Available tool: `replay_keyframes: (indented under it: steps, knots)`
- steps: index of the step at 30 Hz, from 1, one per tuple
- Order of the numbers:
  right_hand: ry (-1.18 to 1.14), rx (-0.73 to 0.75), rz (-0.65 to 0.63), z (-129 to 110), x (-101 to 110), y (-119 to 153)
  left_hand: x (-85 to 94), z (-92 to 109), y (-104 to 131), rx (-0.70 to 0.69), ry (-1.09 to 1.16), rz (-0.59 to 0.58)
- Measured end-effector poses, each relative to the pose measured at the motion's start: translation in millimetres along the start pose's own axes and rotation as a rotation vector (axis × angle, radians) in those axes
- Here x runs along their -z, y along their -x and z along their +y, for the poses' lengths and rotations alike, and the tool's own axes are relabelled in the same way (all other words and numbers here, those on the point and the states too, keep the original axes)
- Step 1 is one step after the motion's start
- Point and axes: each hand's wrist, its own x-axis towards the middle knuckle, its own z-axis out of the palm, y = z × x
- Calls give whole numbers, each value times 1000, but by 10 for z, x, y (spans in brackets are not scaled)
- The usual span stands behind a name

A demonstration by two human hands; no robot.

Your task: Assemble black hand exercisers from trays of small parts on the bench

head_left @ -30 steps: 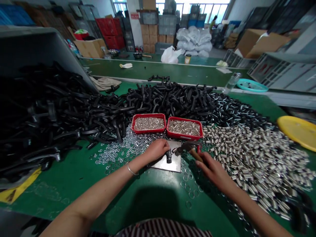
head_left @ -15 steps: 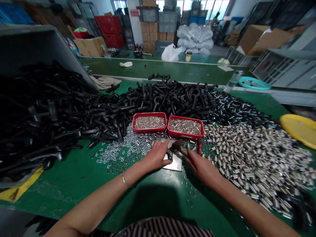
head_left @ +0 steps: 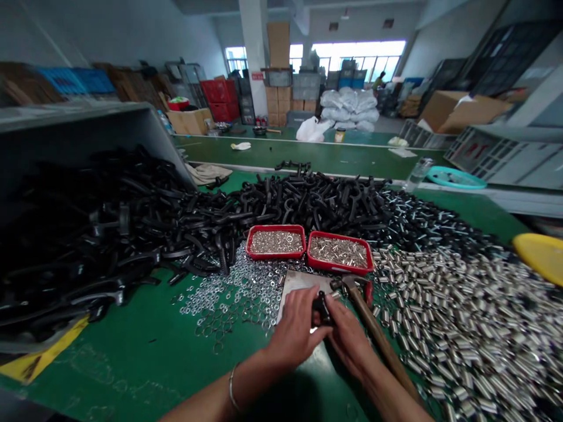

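Over the lower part of a metal plate [head_left: 299, 281], my left hand [head_left: 299, 325] and my right hand [head_left: 347, 331] come together around a small black part [head_left: 323, 308]. Fingers of both hands close on it from either side. A hammer with a wooden handle [head_left: 373, 328] lies beside my right hand, its head at the plate's right edge. Just beyond the plate stand two red trays, the left tray [head_left: 276, 257] with small metal rings and the right tray [head_left: 338, 268] with small metal pins.
Loose rings [head_left: 237, 287] spread left of the plate. Metal cylinders [head_left: 475, 310] cover the right side. Black parts [head_left: 308, 199] are heaped behind the trays and spill from a grey bin [head_left: 162, 140] at left. A yellow lid [head_left: 541, 255] sits far right.
My right hand has let go of the hammer, which now lies on the table. That hand has moved to the black part beside my left hand. The view has tilted up.
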Motion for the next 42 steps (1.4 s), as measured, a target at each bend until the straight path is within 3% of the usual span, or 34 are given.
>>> replay_keyframes:
  steps: [2, 4, 7, 9, 11, 14, 18, 21, 25, 28, 32, 35, 38, 42]
  knots:
    - [-157, -32, 26, 113, -73, -97, 153, -86, -166, -92, -20, -57]
    - [-160, -10, 4, 203, -59, -176, 387, -259, -505, -85, -56, 20]
    - [-32, 62, -24, 274, 1, -216, 702, -623, -1239, 32, -154, 188]
    - [15, 109, -32, 299, 20, -208, 787, -864, -1736, 156, -310, 151]
    - [-12, 124, -40, 331, 25, -201, 754, -1049, -2133, 253, -416, 102]
    - [-57, 107, -64, 405, 27, -215, 569, -1195, -2481, 333, -463, 102]
    - [-48, 88, -90, 484, 35, -249, 366, -1209, -2653, 401, -488, 188]
    - [-71, 72, -86, 463, 39, -254, 401, -1125, -2706, 382, -475, 234]
    - [-68, 57, -73, 355, 32, -246, 616, -890, -2491, 204, -230, 248]
    - [-58, 25, -63, 277, 20, -251, 713, -636, -1923, 145, 171, 167]
    - [95, 54, -32, 193, -17, -228, 584, -340, -862, 385, 654, -174]
    - [332, 179, 37, 125, -62, -162, 359, -231, -277, 538, 813, -186]
    - [491, 218, 36, 43, -81, -88, 210, -182, -41, 599, 774, -191]
    - [593, 244, 14, -66, -40, -34, 195, -104, -27, 589, 744, -216]
